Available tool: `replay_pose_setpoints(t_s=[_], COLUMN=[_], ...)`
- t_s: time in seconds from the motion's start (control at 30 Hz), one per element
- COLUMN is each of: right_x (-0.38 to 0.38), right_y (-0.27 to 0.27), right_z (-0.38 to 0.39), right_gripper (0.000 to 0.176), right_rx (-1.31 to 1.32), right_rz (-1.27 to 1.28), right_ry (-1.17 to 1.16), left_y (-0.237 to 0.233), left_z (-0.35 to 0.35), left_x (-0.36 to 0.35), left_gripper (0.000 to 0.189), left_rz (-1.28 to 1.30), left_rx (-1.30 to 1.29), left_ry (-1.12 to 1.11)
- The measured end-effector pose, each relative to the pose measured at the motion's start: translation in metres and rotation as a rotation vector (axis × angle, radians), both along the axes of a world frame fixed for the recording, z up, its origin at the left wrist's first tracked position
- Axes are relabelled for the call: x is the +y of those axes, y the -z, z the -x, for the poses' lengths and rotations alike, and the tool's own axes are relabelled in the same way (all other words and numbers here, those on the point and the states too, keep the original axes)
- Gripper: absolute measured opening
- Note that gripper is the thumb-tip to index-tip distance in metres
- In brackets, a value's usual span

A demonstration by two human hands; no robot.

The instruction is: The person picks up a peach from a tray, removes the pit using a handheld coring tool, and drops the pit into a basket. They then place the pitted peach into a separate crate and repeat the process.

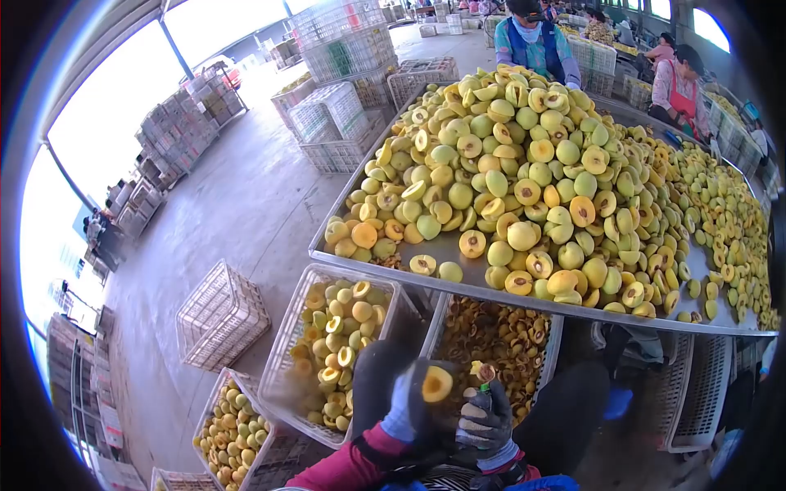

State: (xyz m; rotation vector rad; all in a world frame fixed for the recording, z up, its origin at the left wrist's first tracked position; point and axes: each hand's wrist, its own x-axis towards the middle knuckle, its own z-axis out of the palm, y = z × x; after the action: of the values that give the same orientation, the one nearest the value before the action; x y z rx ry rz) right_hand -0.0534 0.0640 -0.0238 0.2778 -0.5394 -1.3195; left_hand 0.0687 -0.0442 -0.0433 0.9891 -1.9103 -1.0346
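My left hand [413, 393], in a dark glove with a light blue sleeve, is closed on a halved yellow fruit [437, 384], its cut face showing. My right hand [485, 421], in a grey glove, is wrapped round a small tool [485, 385] with a dark green handle; a bit of fruit and pit is at its tip. Behind both hands sits a crate of brown pits and scraps [495, 340]. On the left stands a white crate of fruit halves [340, 348]. A metal table [458, 278] heaped with halved fruit [524, 180] lies beyond.
An upturned crate [223, 315] and another fruit crate [233, 434] stand at the left. Stacked crates [340, 49] rise behind the table's left corner. Two co-workers [536, 41] [681, 90] are across the table. White crates [700, 393] stand under its right side.
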Motion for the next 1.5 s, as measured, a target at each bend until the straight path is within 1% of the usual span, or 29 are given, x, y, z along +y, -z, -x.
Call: replay_pose_setpoints(t_s=[0.03,0.1,0.17,0.23,0.3,0.37,0.43,0.47,0.53,0.63,0.67,0.73,0.77,0.83,0.87,0.9,0.97,1.0,1.03,1.07,1.1,1.13,1.17,1.23,1.3,1.4,1.43,1.47,1.5], right_x=[0.005,0.013,0.011,0.004,-0.004,-0.006,-0.005,-0.005,-0.002,-0.005,-0.005,-0.006,-0.009,-0.019,-0.020,-0.023,-0.033,-0.032,-0.031,-0.030,-0.030,-0.028,-0.026,-0.025,-0.023,-0.023,-0.022,-0.017,-0.015], right_y=[0.007,0.016,0.011,0.013,0.021,0.026,0.031,0.035,0.041,0.046,0.042,0.022,0.003,-0.034,-0.030,-0.024,-0.013,-0.011,-0.019,-0.033,-0.041,-0.031,-0.022,-0.017,-0.028,-0.020,-0.021,-0.026,-0.020], right_z=[-0.002,-0.002,0.000,0.001,-0.001,0.006,0.014,0.019,0.028,0.035,0.037,0.045,0.047,0.048,0.053,0.050,0.041,0.037,0.034,0.034,0.033,0.032,0.028,0.022,0.015,0.010,0.009,0.012,0.010], right_gripper=[0.047,0.048,0.050,0.050,0.051,0.051,0.052,0.052,0.054,0.054,0.054,0.050,0.050,0.050,0.039,0.039,0.026,0.021,0.021,0.019,0.018,0.022,0.022,0.024,0.023,0.021,0.016,0.014,0.014], right_rx=[-0.001,0.000,-0.002,0.072,0.091,0.126,0.208,0.203,0.238,0.326,0.317,0.548,0.539,1.079,1.078,1.079,1.594,1.585,1.581,1.933,2.281,2.313,2.314,2.309,2.287,2.241,2.049,1.955,1.885], right_rz=[0.000,-0.096,-0.093,-0.139,-0.167,-0.200,-0.200,-0.198,-0.343,-0.439,-0.445,-0.415,-0.424,-0.556,-0.559,-0.565,-0.634,-0.628,-0.638,-0.599,-0.525,-0.558,-0.549,-0.545,-0.555,-0.626,-0.699,-0.699,-0.684], right_ry=[0.006,-0.057,-0.088,-0.149,-0.186,-0.223,-0.196,-0.199,-0.128,-0.086,-0.087,0.021,0.017,0.175,0.089,0.094,0.340,0.390,0.385,0.602,0.840,0.698,0.713,0.579,0.685,0.946,0.839,0.703,0.749], left_y=[-0.039,-0.034,-0.045,-0.060,-0.086,-0.088,-0.064,-0.050,-0.038,-0.042,-0.055,-0.061,-0.068,-0.051,-0.052,-0.030,-0.039,-0.045,-0.052,-0.055,-0.054,-0.054,-0.055,-0.058,-0.058,-0.032,-0.043,-0.053,-0.057], left_z=[-0.026,-0.084,-0.098,-0.067,-0.002,0.058,0.102,0.116,0.137,0.145,0.142,0.125,0.118,0.098,0.092,0.085,0.078,0.076,0.072,0.066,0.062,0.060,0.059,0.058,0.056,0.058,0.057,0.056,0.056], left_x=[-0.017,-0.078,-0.099,-0.114,-0.130,-0.165,-0.205,-0.224,-0.244,-0.233,-0.218,-0.179,-0.154,-0.109,-0.085,-0.070,-0.053,-0.048,-0.044,-0.038,-0.034,-0.033,-0.032,-0.022,-0.013,-0.014,-0.020,-0.019,-0.025], left_gripper=[0.037,0.053,0.054,0.052,0.053,0.059,0.064,0.064,0.069,0.070,0.064,0.058,0.051,0.044,0.040,0.036,0.031,0.031,0.030,0.030,0.030,0.030,0.032,0.032,0.032,0.031,0.031,0.034,0.039], left_rz=[0.698,-0.152,0.155,0.257,0.227,0.248,0.334,0.334,0.187,0.186,0.158,0.242,0.225,-0.044,-0.273,-0.500,-0.663,-0.665,-0.807,-0.952,-0.956,-0.932,-0.903,-0.893,-0.641,-0.642,-0.623,-0.359,-0.530], left_rx=[-0.336,-0.021,-1.076,-0.874,-0.581,-0.821,-1.108,-1.114,-1.194,-1.199,-1.061,-0.531,-0.369,-0.171,-0.067,0.118,0.224,0.225,0.291,0.354,0.349,0.332,0.317,0.336,0.207,0.380,0.348,0.257,0.296], left_ry=[-0.147,-0.096,-0.352,-0.244,-0.141,-0.122,-0.065,-0.067,0.240,0.355,0.312,0.233,0.278,0.455,0.470,0.450,0.334,0.335,0.326,0.311,0.311,0.300,0.289,0.263,0.250,0.093,0.099,0.122,0.174])
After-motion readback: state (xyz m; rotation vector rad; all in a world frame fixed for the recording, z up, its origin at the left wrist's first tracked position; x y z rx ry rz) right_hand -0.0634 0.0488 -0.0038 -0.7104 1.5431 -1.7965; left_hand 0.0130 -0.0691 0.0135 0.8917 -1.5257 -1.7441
